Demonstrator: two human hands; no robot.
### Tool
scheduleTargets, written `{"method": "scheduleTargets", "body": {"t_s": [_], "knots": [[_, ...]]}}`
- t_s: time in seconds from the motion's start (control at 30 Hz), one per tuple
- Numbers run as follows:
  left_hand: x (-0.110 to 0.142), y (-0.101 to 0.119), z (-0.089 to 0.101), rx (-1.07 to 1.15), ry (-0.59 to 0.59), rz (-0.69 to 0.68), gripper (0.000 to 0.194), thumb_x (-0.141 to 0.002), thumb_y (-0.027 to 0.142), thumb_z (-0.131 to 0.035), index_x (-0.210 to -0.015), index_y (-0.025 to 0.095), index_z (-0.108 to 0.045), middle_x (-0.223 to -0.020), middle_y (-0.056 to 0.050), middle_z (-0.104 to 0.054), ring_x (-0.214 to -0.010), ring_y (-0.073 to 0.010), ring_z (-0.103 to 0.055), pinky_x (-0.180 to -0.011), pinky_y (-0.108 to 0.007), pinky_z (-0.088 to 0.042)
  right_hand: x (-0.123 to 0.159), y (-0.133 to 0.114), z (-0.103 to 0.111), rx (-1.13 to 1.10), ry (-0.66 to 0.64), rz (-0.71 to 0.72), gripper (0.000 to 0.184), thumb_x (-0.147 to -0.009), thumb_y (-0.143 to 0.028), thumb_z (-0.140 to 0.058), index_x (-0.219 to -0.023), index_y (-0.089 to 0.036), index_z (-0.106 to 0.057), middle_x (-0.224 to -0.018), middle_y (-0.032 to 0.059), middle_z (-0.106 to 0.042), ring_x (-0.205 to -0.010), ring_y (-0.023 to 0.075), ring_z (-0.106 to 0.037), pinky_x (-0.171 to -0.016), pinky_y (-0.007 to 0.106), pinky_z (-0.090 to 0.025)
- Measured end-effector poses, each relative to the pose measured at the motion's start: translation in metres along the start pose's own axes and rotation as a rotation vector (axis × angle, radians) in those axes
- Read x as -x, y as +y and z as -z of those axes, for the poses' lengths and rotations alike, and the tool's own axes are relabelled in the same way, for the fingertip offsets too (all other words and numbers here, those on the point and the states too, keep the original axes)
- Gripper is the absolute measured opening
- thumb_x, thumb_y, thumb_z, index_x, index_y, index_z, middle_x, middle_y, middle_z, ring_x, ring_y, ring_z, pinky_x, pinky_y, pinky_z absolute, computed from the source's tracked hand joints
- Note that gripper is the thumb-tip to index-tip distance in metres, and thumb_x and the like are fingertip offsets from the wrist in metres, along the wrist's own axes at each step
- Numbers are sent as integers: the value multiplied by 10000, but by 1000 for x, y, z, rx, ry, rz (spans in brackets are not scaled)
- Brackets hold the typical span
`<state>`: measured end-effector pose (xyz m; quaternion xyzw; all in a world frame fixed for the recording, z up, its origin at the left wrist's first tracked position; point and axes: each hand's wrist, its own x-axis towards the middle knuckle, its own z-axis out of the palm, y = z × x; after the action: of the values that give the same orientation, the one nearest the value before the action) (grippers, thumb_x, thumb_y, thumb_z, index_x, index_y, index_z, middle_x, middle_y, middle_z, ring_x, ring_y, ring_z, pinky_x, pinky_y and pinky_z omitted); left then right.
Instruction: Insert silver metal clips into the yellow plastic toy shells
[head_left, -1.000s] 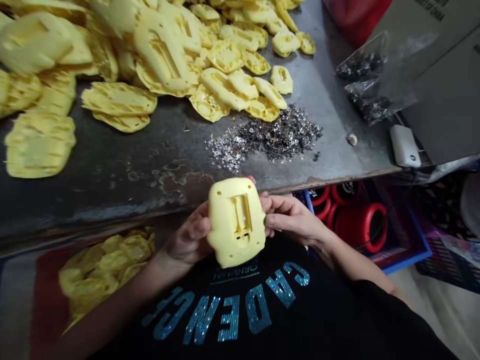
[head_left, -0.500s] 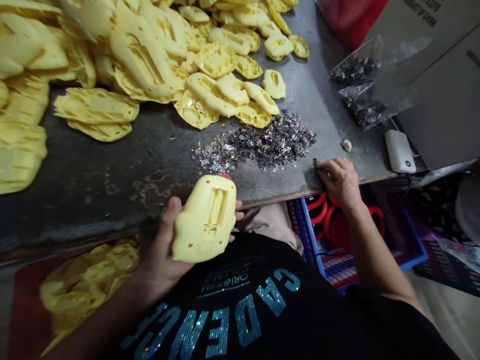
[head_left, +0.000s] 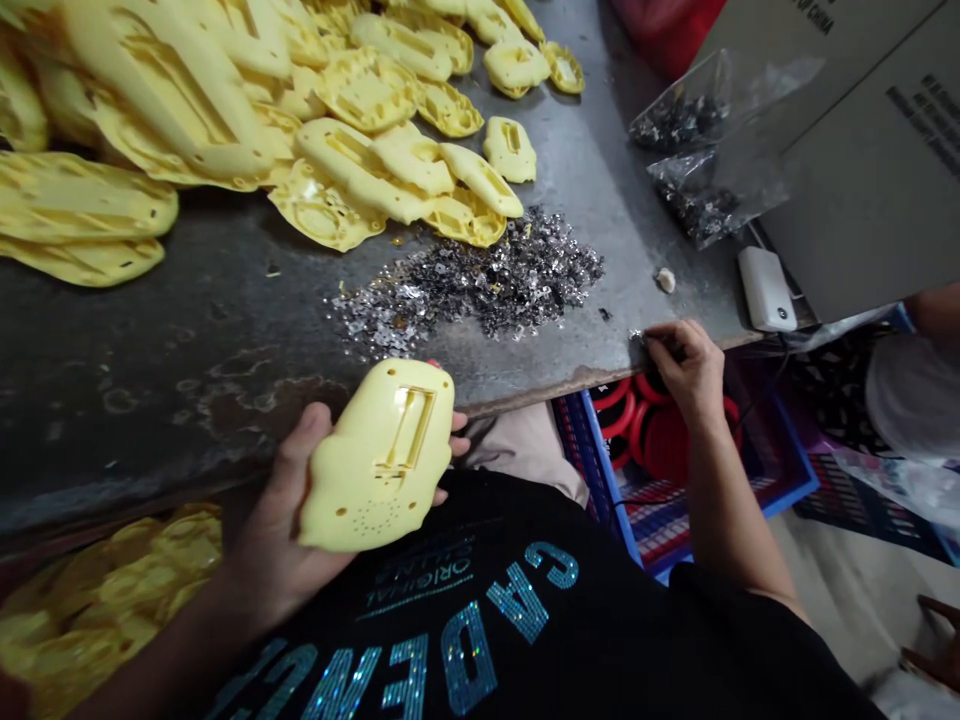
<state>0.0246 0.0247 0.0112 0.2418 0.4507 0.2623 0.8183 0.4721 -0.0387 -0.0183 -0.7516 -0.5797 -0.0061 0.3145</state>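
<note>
One yellow plastic shell in left hand

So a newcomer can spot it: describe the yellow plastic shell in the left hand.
Start at the worn metal table and find the glittering heap of metal pieces near its front edge. Just below it, a left hand holds a yellow plastic shell. Unlike the yellow shells piled on the table, it is held up alone, showing a rectangular recess and a cluster of small holes.
</note>
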Motion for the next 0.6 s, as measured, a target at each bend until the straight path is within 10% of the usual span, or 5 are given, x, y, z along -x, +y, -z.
{"method": "scheduleTargets", "body": {"t_s": [0.27, 0.6], "knots": [[5, 12, -18, 139, -65, 58, 813, -1018, 717, -791, -1690, 269, -696, -1411, -138, -899, -1243, -415, -889, -810, -438, -784, -9, -16, -6, -36, 3, 11, 85, -1003, -353, -808, -967, -284, -845, -936, 38, -799, -938, 275, -726, -929, 448, -586], [5, -5, -21, 252, -444, 160, 943, -1016, 681, -810, -1764, 172, -543, -1304, -201, -899, -1113, -388, -898, -864, -467, -730, 1, -175, -9, -501, -293, 659, 282, -1046, -75, -846, -1222, -287, -786, -1085, 18, -871, -964, 221, -827, -855, 381, -638]]}}
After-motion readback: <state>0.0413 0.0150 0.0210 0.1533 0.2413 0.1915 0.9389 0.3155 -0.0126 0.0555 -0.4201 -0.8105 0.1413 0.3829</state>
